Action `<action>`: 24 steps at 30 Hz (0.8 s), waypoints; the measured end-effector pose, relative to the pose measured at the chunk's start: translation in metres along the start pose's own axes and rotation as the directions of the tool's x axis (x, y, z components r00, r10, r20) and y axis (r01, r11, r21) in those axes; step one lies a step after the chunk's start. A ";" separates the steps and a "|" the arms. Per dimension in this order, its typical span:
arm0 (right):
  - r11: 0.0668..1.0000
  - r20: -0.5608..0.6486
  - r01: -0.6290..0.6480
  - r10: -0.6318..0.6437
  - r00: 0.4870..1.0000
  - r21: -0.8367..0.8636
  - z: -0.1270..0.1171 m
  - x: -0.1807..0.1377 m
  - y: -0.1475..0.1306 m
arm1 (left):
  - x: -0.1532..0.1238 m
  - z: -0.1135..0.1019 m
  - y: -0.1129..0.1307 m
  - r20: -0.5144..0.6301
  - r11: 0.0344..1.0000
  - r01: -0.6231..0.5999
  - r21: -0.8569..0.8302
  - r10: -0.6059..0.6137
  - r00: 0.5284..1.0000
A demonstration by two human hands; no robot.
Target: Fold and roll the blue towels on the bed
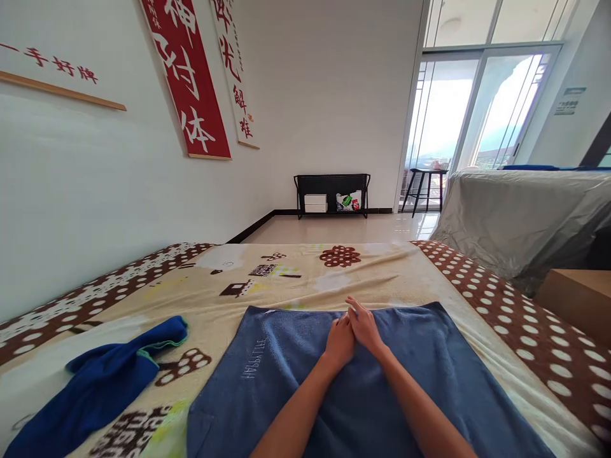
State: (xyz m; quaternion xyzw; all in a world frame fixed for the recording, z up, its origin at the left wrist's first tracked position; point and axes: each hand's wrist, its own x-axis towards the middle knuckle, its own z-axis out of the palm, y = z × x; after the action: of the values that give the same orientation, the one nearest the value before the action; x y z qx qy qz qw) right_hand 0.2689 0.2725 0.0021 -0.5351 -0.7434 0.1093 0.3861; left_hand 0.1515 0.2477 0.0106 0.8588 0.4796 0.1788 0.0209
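In the head view, the left hand [340, 340] and the right hand [363, 326] are laid flat, fingers together and holding nothing, side by side on the blue towel [296, 381], which is spread on the patterned blanket [296, 273]. The towel could be bunched into wrinkles if it is pushed too hard. A darker blue cloth [105, 381] is crumpled to the left, well apart, and nothing is seen in the way.

Both forearms are bare from the bottom edge of the view up to the wrists, with no sleeve showing. The left hand [340, 340] and the right hand [365, 326] wear no glove, ring, watch or band that can be seen.
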 end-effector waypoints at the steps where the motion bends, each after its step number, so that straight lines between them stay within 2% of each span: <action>1: 1.000 0.009 -0.008 0.007 1.000 0.019 0.007 -0.004 -0.002 | -0.003 0.006 0.002 0.014 1.000 0.009 -0.004 -0.009 1.000; 4: 0.999 0.056 -0.001 -0.001 0.998 0.048 0.013 -0.017 0.008 | -0.014 0.014 -0.004 0.049 0.999 0.039 -0.011 -0.038 0.998; 7: 0.999 0.112 0.022 -0.027 0.993 0.044 -0.004 -0.026 0.036 | -0.021 0.010 -0.024 0.076 0.996 0.086 0.000 -0.086 0.993; 10: 1.000 0.141 0.001 -0.001 0.990 0.002 -0.039 -0.032 0.077 | -0.028 -0.005 -0.062 0.085 0.984 0.176 0.037 -0.178 0.980; 17: 0.971 0.087 -0.205 0.216 0.973 -0.125 -0.135 -0.056 0.188 | -0.080 -0.053 -0.183 0.022 0.891 0.429 0.148 -0.436 0.900; 20: 0.936 0.016 -0.312 0.318 0.948 -0.160 -0.155 -0.065 0.219 | -0.099 -0.065 -0.216 -0.017 0.848 0.499 0.176 -0.505 0.863; 24: 0.902 -0.061 -0.401 0.396 0.916 -0.160 -0.162 -0.068 0.234 | -0.106 -0.067 -0.234 -0.056 0.818 0.546 0.179 -0.546 0.836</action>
State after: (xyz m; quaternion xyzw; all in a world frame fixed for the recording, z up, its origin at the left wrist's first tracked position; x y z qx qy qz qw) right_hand 0.5560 0.2662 -0.0541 -0.7079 -0.6197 0.1149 0.3188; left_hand -0.1120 0.2762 -0.0062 0.6833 0.7201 0.1200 -0.0103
